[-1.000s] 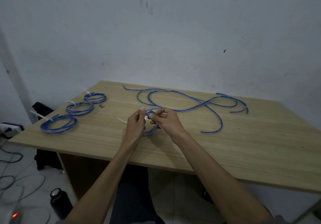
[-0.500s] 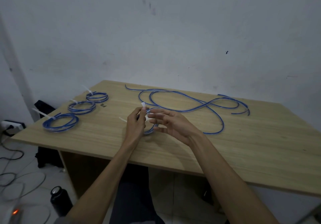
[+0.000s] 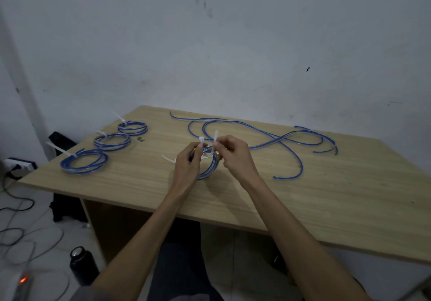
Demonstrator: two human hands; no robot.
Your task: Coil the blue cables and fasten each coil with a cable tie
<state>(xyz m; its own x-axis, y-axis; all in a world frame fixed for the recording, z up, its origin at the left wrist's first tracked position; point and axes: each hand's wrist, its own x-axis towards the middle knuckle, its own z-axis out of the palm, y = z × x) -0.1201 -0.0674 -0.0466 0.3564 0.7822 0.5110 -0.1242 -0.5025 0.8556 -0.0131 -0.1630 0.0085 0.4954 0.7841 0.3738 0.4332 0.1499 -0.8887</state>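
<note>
Both hands (image 3: pixel 211 158) pinch an unmarked cable tie (image 3: pixel 215 138).

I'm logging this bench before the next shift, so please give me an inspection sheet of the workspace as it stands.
Surface: wooden table, light grain, against a white wall.
Job's things: three tied coils in a row at the left; a fourth coil in hand; a white cable tie around it, ends up, not yet closed.
Clutter: small dark item by the far coil; spare tie beside the left hand.
Grips: left hand pinches one tie end; right hand pinches the other.
Cables: loose blue cables uncoiled at the back.
Surroundings: black bottle, floor wires, power strip.
</note>
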